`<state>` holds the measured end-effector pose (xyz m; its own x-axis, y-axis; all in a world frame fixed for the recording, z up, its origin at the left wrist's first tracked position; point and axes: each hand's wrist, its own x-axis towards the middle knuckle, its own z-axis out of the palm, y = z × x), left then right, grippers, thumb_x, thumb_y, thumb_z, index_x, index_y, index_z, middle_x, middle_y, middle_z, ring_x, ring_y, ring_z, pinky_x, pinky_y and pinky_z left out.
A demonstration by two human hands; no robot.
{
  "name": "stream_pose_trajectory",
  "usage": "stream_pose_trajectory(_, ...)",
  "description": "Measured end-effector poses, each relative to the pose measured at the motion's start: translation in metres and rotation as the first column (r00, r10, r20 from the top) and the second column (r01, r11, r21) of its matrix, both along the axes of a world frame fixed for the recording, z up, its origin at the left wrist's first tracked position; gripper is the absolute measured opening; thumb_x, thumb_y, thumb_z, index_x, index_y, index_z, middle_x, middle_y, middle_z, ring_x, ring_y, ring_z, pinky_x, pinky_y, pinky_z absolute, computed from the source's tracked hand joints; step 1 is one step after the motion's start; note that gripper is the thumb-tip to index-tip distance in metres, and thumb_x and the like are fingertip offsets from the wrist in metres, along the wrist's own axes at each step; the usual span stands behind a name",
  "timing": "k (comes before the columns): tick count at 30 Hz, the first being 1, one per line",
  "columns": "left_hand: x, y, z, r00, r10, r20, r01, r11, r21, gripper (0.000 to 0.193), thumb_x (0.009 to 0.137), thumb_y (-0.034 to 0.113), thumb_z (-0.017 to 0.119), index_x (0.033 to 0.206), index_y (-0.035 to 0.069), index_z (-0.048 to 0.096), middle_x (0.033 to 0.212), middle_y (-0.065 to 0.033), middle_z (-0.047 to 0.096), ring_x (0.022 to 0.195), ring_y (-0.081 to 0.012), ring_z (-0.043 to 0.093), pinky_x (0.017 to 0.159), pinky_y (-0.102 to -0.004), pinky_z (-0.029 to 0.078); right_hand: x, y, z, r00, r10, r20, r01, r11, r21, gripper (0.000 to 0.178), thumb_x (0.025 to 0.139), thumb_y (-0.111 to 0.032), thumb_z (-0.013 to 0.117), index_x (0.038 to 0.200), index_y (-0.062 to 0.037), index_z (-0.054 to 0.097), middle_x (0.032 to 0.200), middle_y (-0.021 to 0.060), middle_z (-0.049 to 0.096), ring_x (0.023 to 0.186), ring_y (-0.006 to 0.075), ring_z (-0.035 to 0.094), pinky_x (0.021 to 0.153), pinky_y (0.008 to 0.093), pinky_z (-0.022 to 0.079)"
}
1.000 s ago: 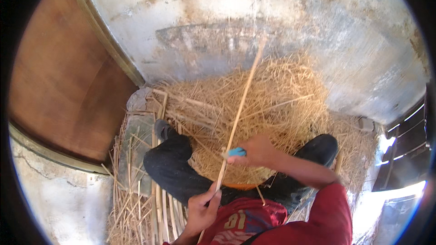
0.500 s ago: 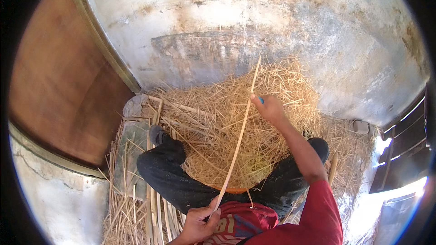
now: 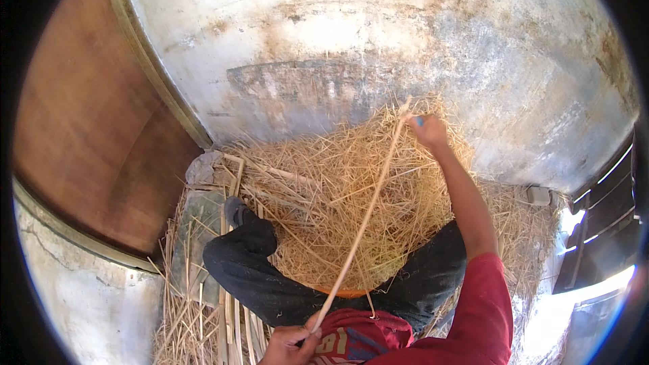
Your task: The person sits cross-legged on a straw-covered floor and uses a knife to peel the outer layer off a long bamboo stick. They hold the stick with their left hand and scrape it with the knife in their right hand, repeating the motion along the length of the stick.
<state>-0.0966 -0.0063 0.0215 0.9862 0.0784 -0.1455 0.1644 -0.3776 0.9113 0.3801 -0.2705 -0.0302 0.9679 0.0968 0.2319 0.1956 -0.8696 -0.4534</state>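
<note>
A long, pale strip that looks like split bamboo (image 3: 365, 223) slants from my lap up toward the wall. Its near end is gripped in my left hand (image 3: 289, 346), fingers curled round it. My right hand (image 3: 430, 134) is stretched far forward, closed at the strip's far end. A small blue thing (image 3: 419, 121) shows in that hand, perhaps a tool's handle; the rest is hidden by the fingers. Beneath the strip lies a heap of straw-coloured shavings (image 3: 338, 196), spread between my bent legs.
Several longer split strips (image 3: 233, 318) lie by my left leg, beside a flat grey slab (image 3: 196, 230). A stained wall (image 3: 338, 27) rises behind the heap. At left stands a brown panel (image 3: 88, 128) like a door. The orange rim (image 3: 351, 293) of something shows near my lap.
My right hand has slid forward and rightward along the strip to its far end. The strip's far end has swung slightly right. My left hand has shifted slightly down and left, still gripping the strip.
</note>
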Motion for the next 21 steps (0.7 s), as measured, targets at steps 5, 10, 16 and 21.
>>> stream_pose_trajectory(5, -0.024, 0.012, -0.029, 0.985, -0.100, 0.141, 0.115, 0.988, -0.103, 0.014, 0.092, 0.011, 0.059, 0.086, 0.001, 0.068, 0.068, 0.0002, 0.061, 0.060, -0.0082, 0.053, 0.052, -0.0251, 0.044, 0.049, -0.086, 0.018, 0.909, -0.405, -0.102, 0.416, 0.851, 0.320, 0.087, 0.084, -0.075, 0.031, 0.086, 0.0029, 0.068, 0.092, 0.0283, 0.065, 0.094, 0.0439, 0.062, 0.084, 0.0489, 0.046)
stream_pose_trajectory(10, 0.006, 0.029, -0.023, 0.958, 0.171, -0.230, -0.221, 0.952, -0.214, 0.031, 0.091, 0.008, 0.059, 0.120, -0.001, 0.060, 0.061, 0.0038, 0.052, 0.054, -0.0013, 0.045, 0.049, -0.0187, 0.039, 0.023, -0.066, -0.030, 0.972, -0.144, -0.186, 0.158, 0.986, 0.061, 0.087, 0.084, -0.075, 0.034, 0.070, 0.0048, 0.065, 0.080, 0.0286, 0.064, 0.080, 0.0395, 0.063, 0.076, 0.0487, 0.046)
stream_pose_trajectory(16, 0.094, 0.019, -0.042, 0.975, 0.121, -0.185, -0.217, 0.688, -0.692, 0.035, 0.097, 0.010, 0.050, 0.131, 0.001, 0.049, 0.058, 0.0032, 0.041, 0.047, -0.0045, 0.036, 0.045, -0.0194, 0.031, -0.104, 0.041, -0.030, 0.871, 0.461, -0.169, -0.458, 0.887, 0.060, 0.050, 0.079, -0.051, 0.068, 0.092, -0.0042, 0.058, 0.067, 0.0107, 0.056, 0.060, 0.0212, 0.057, 0.058, 0.0377, 0.045)
stream_pose_trajectory(21, 0.127, 0.004, -0.044, 0.963, 0.134, -0.232, -0.267, 0.563, -0.783, 0.035, 0.097, 0.012, 0.050, 0.131, 0.002, 0.049, 0.058, 0.0036, 0.040, 0.049, -0.0043, 0.034, 0.046, -0.0190, 0.029, -0.179, 0.091, -0.003, 0.709, 0.705, -0.037, -0.702, 0.709, 0.064, 0.057, 0.077, -0.064, 0.061, 0.080, -0.0069, 0.060, 0.057, 0.0107, 0.055, 0.053, 0.0295, 0.059, 0.051, 0.0410, 0.045)
